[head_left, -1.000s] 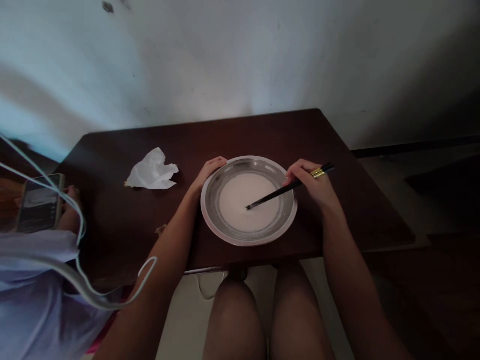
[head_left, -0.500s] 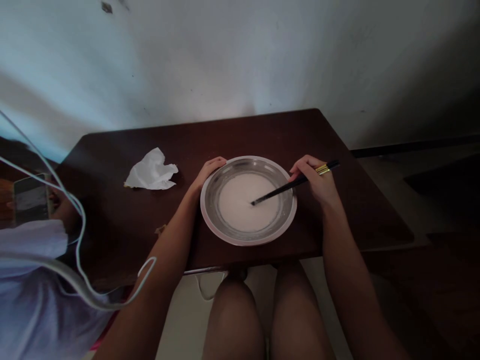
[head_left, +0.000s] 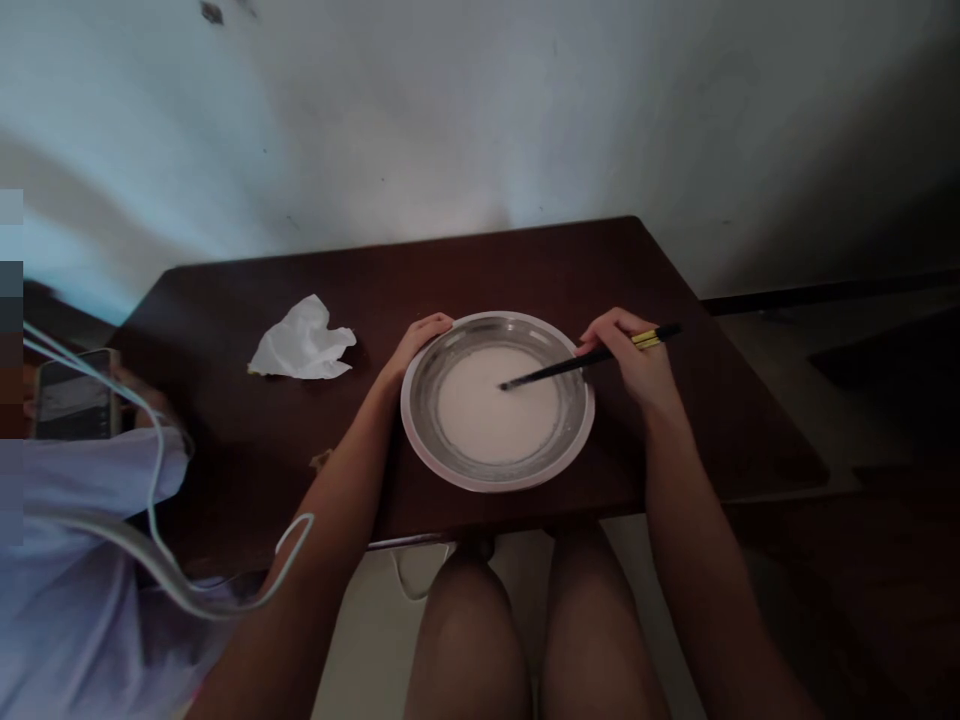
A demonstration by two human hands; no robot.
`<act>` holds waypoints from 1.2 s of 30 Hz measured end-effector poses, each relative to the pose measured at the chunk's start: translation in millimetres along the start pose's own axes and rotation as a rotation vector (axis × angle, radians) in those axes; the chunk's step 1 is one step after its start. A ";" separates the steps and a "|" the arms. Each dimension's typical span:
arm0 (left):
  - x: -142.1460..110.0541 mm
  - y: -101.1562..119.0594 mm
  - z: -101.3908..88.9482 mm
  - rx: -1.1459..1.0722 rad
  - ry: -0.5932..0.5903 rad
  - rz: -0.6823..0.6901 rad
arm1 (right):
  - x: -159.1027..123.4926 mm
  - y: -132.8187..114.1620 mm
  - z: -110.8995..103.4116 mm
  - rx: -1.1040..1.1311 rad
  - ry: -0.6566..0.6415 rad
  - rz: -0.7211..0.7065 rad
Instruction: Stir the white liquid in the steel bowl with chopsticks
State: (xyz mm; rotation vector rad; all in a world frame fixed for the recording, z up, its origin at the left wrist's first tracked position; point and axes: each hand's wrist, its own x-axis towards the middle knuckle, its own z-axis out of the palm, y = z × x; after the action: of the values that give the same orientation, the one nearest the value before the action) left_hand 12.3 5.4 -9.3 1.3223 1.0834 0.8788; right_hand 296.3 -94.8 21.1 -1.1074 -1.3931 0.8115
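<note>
A round metal basin [head_left: 421, 445] rests on the dark table near its front edge. Inside it is a pale, smooth batter-like liquid [head_left: 491, 425]. My left hand [head_left: 421, 338] grips the basin's upper left rim, with its fingertips over the edge. In my right hand [head_left: 626, 350], at the basin's right side, are black chopsticks [head_left: 559, 369] with gold bands, held close together. They slant down to the left, and their tips are in the liquid. Some of my right fingers are hidden behind the hand.
A crumpled white plastic bag [head_left: 304, 340] lies on the table [head_left: 480, 265] to the left, and a small brownish scrap [head_left: 321, 460] near my left forearm. Another person in a light top [head_left: 82, 590] sits at left with a phone [head_left: 77, 397]. White cables [head_left: 161, 480] hang there. A wall stands behind.
The chopstick tips have moved slightly away from me through the liquid. My left hand and the basin stay put. The other person's arm and phone have shifted a little to the right.
</note>
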 end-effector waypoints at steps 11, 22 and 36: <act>-0.3 -0.7 -0.8 -0.011 -0.001 0.003 | -0.5 1.0 -0.1 0.039 -0.053 0.029; 1.7 -3.6 -1.7 0.007 0.005 0.014 | -0.3 0.1 0.1 -0.011 -0.140 0.025; 1.0 -1.4 -0.7 0.034 0.001 0.008 | -0.9 -0.3 -1.4 0.028 -0.056 0.028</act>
State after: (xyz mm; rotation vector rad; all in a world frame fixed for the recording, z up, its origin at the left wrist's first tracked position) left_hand 11.8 6.4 -10.8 1.3548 1.0994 0.8705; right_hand 297.6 -96.0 21.3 -1.0920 -1.4119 0.8856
